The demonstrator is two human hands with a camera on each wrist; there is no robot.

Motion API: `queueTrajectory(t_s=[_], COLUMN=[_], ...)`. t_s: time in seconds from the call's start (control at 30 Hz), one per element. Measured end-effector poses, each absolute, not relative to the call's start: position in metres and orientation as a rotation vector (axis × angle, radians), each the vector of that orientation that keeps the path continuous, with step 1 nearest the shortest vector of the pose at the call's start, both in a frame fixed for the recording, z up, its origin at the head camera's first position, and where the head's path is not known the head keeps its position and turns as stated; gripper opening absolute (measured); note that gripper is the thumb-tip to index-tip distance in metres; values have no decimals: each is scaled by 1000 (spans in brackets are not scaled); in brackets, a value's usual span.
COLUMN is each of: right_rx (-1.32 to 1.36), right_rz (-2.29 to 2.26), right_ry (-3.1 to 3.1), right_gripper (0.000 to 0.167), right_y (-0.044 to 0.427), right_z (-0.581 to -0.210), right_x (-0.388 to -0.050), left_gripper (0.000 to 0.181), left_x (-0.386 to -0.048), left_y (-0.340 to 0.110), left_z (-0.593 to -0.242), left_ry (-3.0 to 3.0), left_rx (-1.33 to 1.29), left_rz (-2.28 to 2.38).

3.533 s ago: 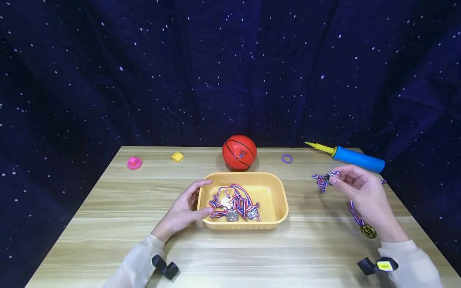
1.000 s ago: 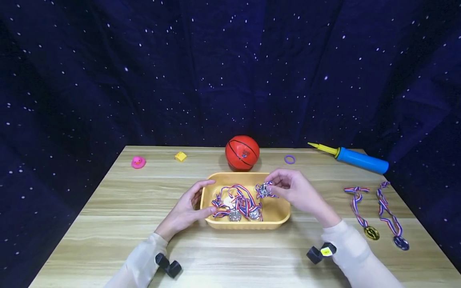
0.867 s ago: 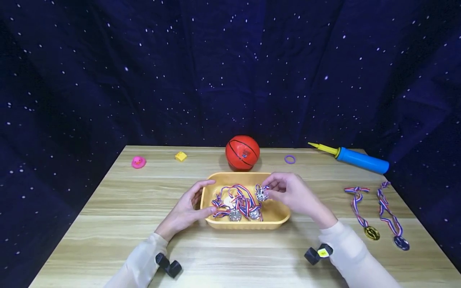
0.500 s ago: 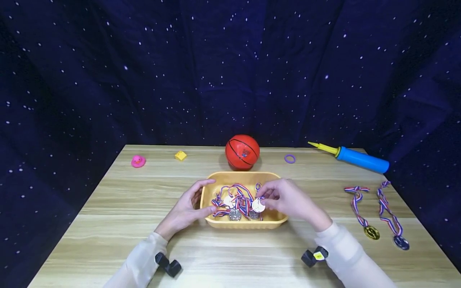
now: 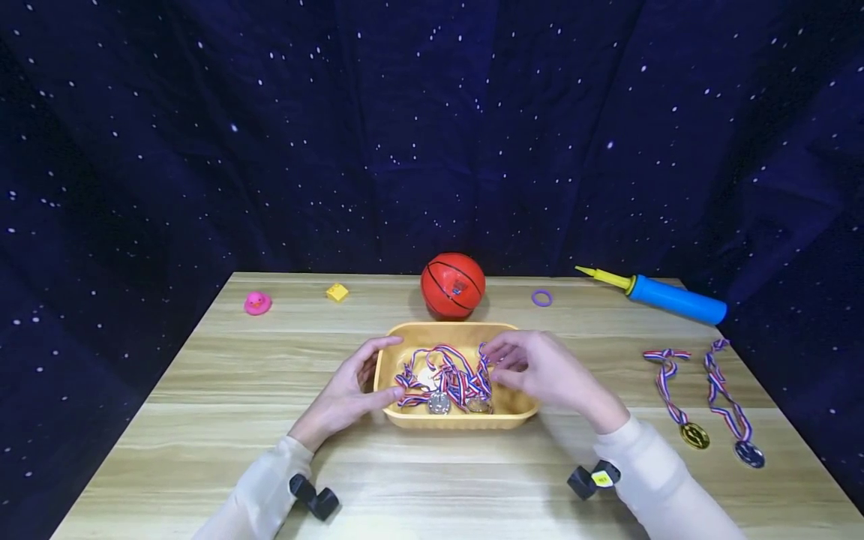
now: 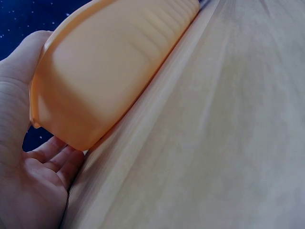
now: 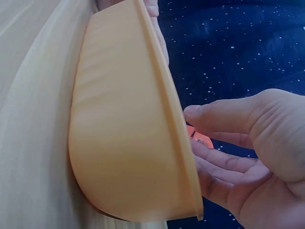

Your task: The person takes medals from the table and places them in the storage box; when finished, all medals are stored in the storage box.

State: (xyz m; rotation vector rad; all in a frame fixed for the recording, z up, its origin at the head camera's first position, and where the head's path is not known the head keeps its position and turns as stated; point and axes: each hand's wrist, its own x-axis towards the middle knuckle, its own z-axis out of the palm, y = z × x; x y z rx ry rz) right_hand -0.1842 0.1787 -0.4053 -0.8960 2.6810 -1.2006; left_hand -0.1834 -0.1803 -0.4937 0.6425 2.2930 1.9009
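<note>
A yellow plastic tray (image 5: 516, 420) stands in the middle of the table, also filling much of the left wrist view. My left hand (image 5: 351, 390) grips its left end, thumb over the rim, fingers round the far side. Inside lie several medals with red, white and blue ribbons, among them a silver medal (image 5: 439, 403) at the front and another medal (image 5: 479, 405) to its right. My right hand (image 5: 536, 371) hovers over the tray's right side, beside the ribbons (image 5: 482, 375). In the right wrist view, its thumb (image 7: 224, 114) and fingers are apart with nothing visible between them.
A gold medal (image 5: 694, 435) and a silver medal (image 5: 749, 454) lie at the table's right, ribbons stretched out. Along the back are a pink duck (image 5: 257, 303), yellow block (image 5: 337, 292), red basketball (image 5: 453, 286), purple ring (image 5: 542, 298) and blue hand pump (image 5: 678, 300).
My right hand has brought a silver medal from the right side into the tray, set it by the front right of the pile and let go. My left hand has kept its hold.
</note>
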Motion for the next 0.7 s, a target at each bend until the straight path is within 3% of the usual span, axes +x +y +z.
queueTrajectory(t_s=[0.33,0.7], right_rx=[-822,-765], right_rz=[-1322,-1497], right_ry=[2764,2843], right_gripper=[26,40], right_y=[188,211], right_z=[-397,-385], right_x=[-186,-184], left_gripper=[79,79], left_x=[-184,-184], left_y=[-181,-181], left_z=[-494,-494], left_ry=[2292,2287], left_rx=[648,641], left_rz=[1904,1906])
